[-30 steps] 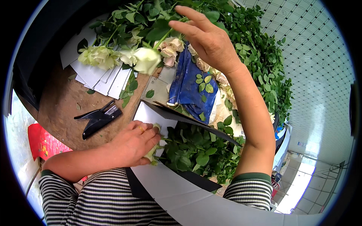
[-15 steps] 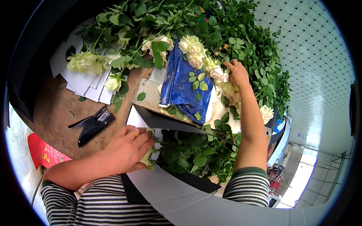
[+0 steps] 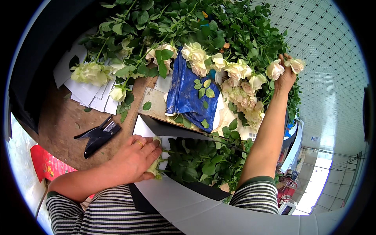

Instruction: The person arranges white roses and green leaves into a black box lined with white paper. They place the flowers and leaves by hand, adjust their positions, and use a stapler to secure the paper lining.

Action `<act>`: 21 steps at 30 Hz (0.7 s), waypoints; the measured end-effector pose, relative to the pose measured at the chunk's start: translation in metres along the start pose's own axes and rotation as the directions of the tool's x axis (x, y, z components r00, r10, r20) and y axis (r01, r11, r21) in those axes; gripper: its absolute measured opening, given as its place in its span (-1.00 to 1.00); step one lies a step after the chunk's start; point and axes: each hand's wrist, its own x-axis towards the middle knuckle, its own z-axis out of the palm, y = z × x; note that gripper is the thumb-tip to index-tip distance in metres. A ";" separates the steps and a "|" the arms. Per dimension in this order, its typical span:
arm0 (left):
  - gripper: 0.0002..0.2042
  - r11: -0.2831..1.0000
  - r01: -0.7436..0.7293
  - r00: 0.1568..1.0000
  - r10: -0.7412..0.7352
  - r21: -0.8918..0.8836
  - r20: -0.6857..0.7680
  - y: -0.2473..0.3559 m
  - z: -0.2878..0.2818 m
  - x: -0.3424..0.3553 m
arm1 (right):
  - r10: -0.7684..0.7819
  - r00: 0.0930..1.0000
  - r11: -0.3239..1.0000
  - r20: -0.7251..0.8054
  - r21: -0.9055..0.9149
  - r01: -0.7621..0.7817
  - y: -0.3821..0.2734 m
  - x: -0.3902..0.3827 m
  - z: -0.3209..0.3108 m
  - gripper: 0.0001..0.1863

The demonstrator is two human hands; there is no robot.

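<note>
My left hand (image 3: 135,158) is closed on pale green rose heads (image 3: 156,171) over white wrapping paper (image 3: 140,127), with dense leafy stems (image 3: 196,160) running rightward beneath a black board (image 3: 164,127). A black stapler (image 3: 100,139) lies on the brown worktop (image 3: 64,129) to that hand's left. At the upper right my right hand (image 3: 286,80) grips pale pink-white roses (image 3: 275,69), its fingers partly hidden behind the blooms. Below and left of it more cream roses (image 3: 244,98) lie in a cluster.
A mound of leafy roses (image 3: 164,19) spans the back, with white paper sheets (image 3: 90,96) at its left and blue plastic (image 3: 188,100) in the middle. A curved pale board (image 3: 203,215) crosses in front of my body. Red material (image 3: 43,160) sits at lower left.
My right hand went from raised at top centre down among the roses, then out to the upper right, now holding roses. My left hand stays in about the same place.
</note>
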 end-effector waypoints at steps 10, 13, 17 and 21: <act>-0.21 1.000 -0.005 1.000 0.005 -0.011 0.005 0.002 -0.004 0.002 | -0.125 0.983 0.873 0.137 -0.456 0.174 -0.049 0.001 0.014 -0.76; -0.21 1.000 -0.011 1.000 0.011 0.001 -0.008 0.001 -0.003 0.003 | -0.090 0.979 0.976 0.181 -0.178 0.123 -0.049 -0.008 0.014 -0.70; -0.21 1.000 0.009 1.000 -0.009 0.010 -0.009 0.002 -0.001 0.001 | -0.295 0.956 0.951 -0.002 0.100 0.293 -0.113 0.005 0.022 -0.77; -0.21 1.000 0.006 1.000 -0.006 0.004 0.012 0.002 -0.002 0.001 | -0.272 0.962 0.960 0.013 0.065 0.271 -0.118 0.006 0.031 -0.80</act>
